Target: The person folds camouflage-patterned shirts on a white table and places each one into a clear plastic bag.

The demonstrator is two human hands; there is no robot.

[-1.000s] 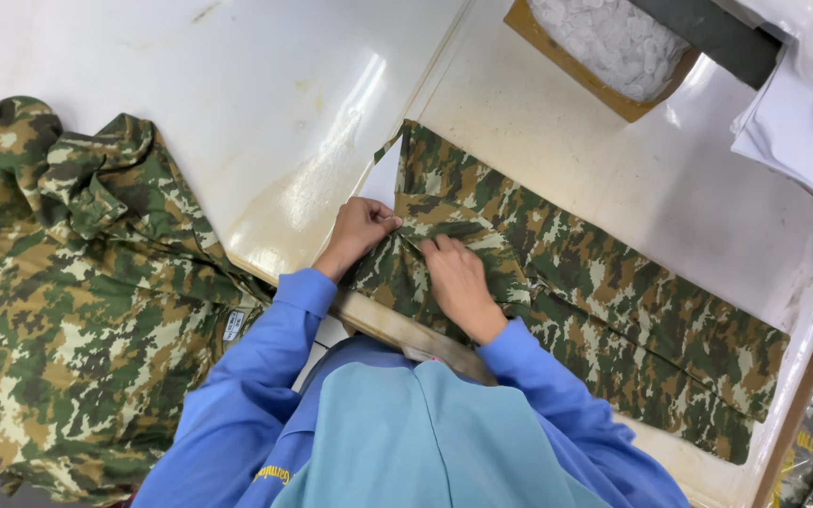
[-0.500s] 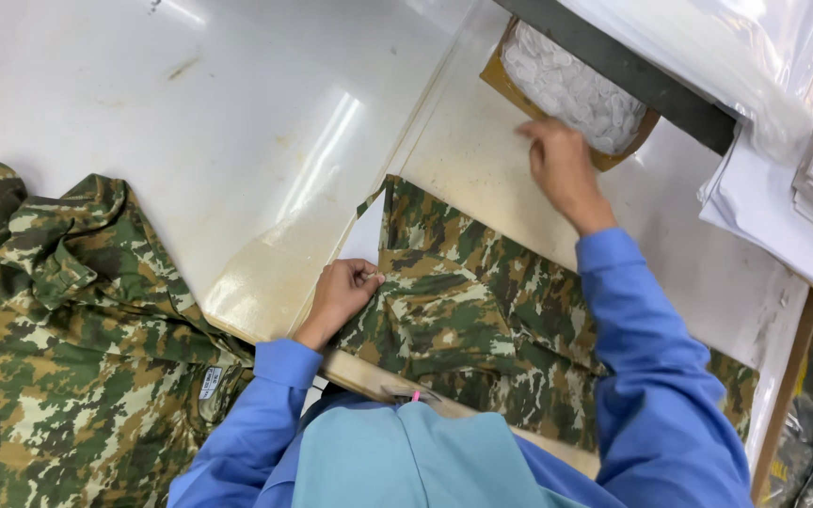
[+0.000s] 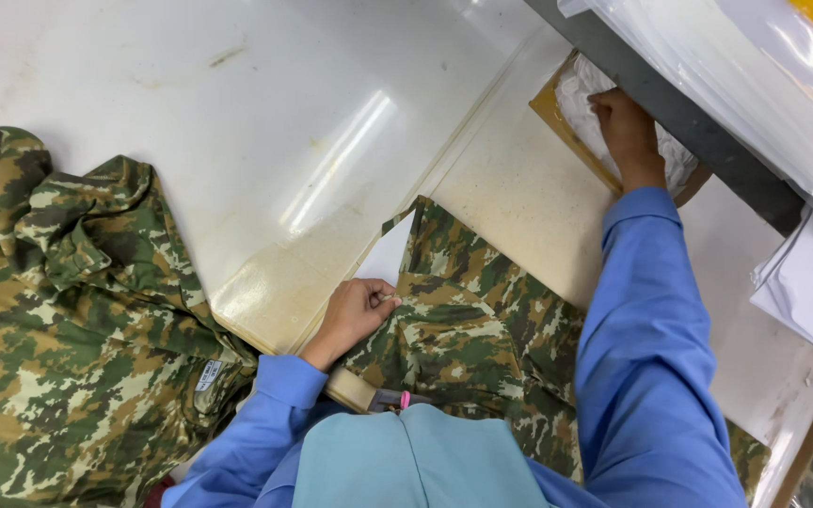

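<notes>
White table (image 3: pixel 237 113); right hand's fingers (image 3: pixel 613 108) half-hidden under dark shelf (image 3: pixel 670 113).

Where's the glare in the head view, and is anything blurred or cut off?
Head view: a bright glare streak lies on the glossy white table; the clear plastic bags at top right also shine. The left hand and the camouflage garment are sharp. The right hand is sharp too, its fingertips partly under the dark ledge.

Hands: two, left hand (image 3: pixel 355 315) and right hand (image 3: pixel 625 132)
Camouflage garments: two, flat garment (image 3: pixel 482 325) and heaped garment (image 3: pixel 68 320)
Cardboard trays: one, shallow tray (image 3: pixel 557 108)
Worktops: one, white worktop (image 3: pixel 190 94)
</notes>
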